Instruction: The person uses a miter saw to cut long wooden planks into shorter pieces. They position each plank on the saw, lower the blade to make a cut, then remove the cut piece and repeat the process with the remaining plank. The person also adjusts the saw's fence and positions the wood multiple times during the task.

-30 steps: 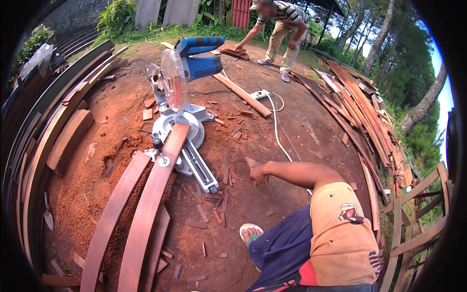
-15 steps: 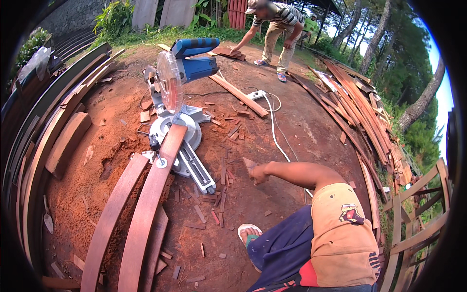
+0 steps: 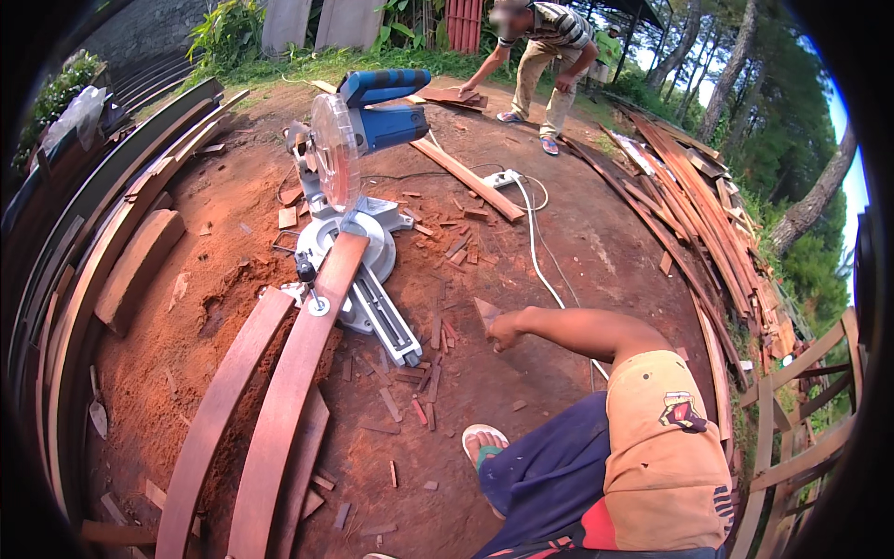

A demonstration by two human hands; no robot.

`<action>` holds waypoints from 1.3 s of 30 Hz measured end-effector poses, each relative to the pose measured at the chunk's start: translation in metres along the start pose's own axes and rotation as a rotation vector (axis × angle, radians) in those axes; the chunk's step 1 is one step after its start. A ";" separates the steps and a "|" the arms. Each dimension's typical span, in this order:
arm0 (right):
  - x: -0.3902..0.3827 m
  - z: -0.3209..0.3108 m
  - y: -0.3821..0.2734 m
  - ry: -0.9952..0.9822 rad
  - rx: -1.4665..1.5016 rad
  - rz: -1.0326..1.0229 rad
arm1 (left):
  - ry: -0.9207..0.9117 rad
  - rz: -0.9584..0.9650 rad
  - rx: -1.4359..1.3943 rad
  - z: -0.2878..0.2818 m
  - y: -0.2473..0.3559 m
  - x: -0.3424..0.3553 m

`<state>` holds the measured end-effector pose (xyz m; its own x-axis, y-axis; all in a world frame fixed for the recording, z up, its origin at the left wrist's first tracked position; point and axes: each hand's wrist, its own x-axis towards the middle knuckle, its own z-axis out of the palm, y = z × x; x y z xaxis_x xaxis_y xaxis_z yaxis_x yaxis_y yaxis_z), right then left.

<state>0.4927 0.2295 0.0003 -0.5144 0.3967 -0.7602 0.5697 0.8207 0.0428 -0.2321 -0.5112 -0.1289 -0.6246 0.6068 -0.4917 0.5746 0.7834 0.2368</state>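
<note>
My right hand [image 3: 507, 330] is closed on a small piece of wood [image 3: 485, 312], whose pointed end sticks out past the fingers. It hangs above the dirt, to the right of a blue miter saw [image 3: 386, 127] with its head raised and a clear guard over the blade. A long reddish-brown plank [image 3: 291, 391] lies with its far end on the saw's metal base [image 3: 377, 250], under a clamp [image 3: 307, 279]. Beside it on the left is a second plank [image 3: 223, 401]. My left hand is out of the picture.
Offcuts [image 3: 410, 377] and sawdust [image 3: 233, 265] litter the ground. A white cable [image 3: 537, 256] runs from a power strip [image 3: 501, 178]. Boards are stacked at left [image 3: 102, 252] and right [image 3: 684, 196]. A co-worker [image 3: 549, 56] bends over wood pieces [image 3: 452, 97] at the back.
The whole scene has shifted slightly to the right in the picture. My right hand keeps the wood piece in much the same place. The co-worker stays bent over the pieces.
</note>
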 end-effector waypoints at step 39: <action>-0.327 -0.073 0.166 2.270 0.920 0.855 | 0.041 0.047 -0.006 -0.049 0.053 0.056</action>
<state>0.7084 0.2659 0.3032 0.5917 0.4649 0.6586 0.5754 0.3287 -0.7490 -0.2628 -0.4295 -0.1023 -0.6183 0.6476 -0.4453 0.6004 0.7548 0.2642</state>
